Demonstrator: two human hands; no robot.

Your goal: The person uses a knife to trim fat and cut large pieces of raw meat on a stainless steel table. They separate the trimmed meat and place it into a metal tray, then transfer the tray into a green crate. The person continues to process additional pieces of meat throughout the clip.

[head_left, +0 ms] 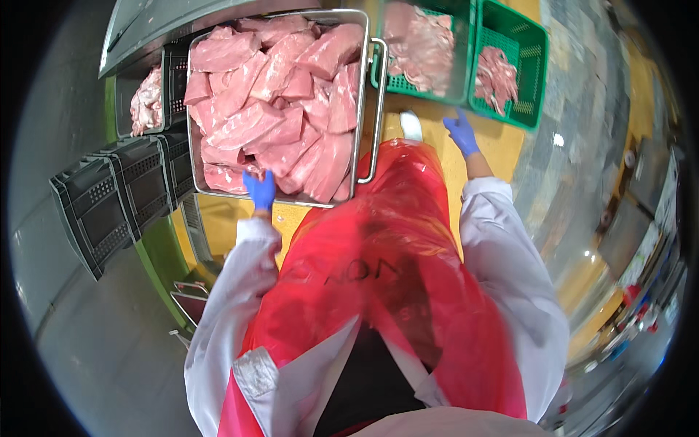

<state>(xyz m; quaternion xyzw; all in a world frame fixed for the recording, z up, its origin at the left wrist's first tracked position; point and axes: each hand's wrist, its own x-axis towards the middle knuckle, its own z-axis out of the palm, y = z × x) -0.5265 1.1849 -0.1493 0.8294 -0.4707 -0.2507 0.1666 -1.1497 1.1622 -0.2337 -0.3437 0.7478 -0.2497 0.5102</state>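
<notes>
A metal bin (pixel 362 87) on the left is heaped with large pieces of pale pink raw meat (pixel 251 124). My left hand (pixel 260 191), in a blue glove, reaches over the bin's near rim beside the closest pieces. Its thumb and fingers look apart, with nothing seen between them. Over on the right, my right hand (pixel 461 135), gloved in blue as well, hangs in the air just short of the green crates. Its fingers are spread and it holds nothing. Thin meat trimmings (pixel 496 79) lie in the right green crate (pixel 537 95).
Another green crate (pixel 466 51) holds more meat pieces (pixel 422 47). Grey perforated crates (pixel 120 193) stand along the left, one of them with pale scraps (pixel 148 102). A bent metal handle (pixel 381 109) juts from the bin's right side. Yellow flooring (pixel 499 146) lies below.
</notes>
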